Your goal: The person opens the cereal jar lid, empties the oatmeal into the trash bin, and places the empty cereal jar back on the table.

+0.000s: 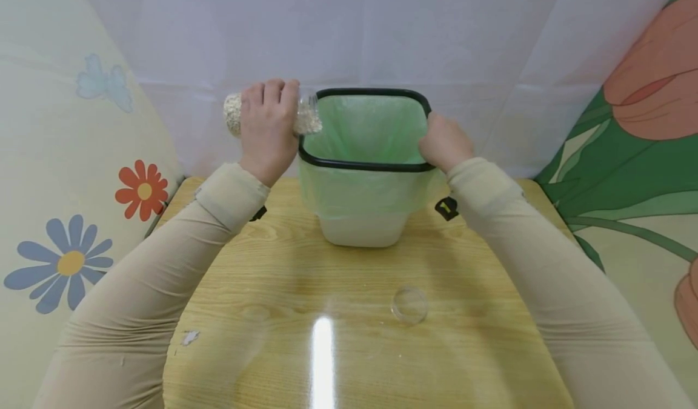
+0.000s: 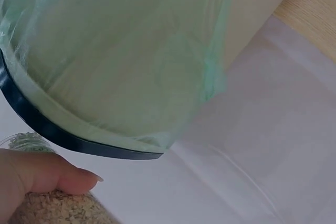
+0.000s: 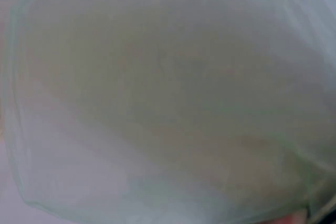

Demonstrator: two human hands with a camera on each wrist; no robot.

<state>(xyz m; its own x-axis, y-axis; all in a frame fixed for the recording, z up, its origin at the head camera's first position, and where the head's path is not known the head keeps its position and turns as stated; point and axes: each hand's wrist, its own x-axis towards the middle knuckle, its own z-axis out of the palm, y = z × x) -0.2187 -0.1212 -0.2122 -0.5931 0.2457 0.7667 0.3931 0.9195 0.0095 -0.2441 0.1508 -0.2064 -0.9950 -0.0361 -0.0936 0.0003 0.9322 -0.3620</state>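
My left hand [image 1: 269, 127] grips a clear jar [image 1: 309, 119] of pale flakes that look like oats. The jar lies almost on its side, its open mouth at the left of the bin's black rim [image 1: 371, 166]. In the left wrist view my thumb [image 2: 47, 174] presses along the jar, flakes [image 2: 60, 208] showing below it. My right hand [image 1: 446, 141] holds the bin's rim at the right, its fingertips partly hidden. A green plastic liner [image 1: 365, 124] covers the white bin [image 1: 360, 232] and folds over outside. That liner [image 3: 157, 103] fills the right wrist view.
On the wooden table [image 1: 283, 275], a clear round lid [image 1: 409, 305] lies in front of the bin. Behind stands a white cloth wall [image 1: 463, 45]. A black tag [image 1: 447, 208] is near the right wrist. Floral panels flank both sides.
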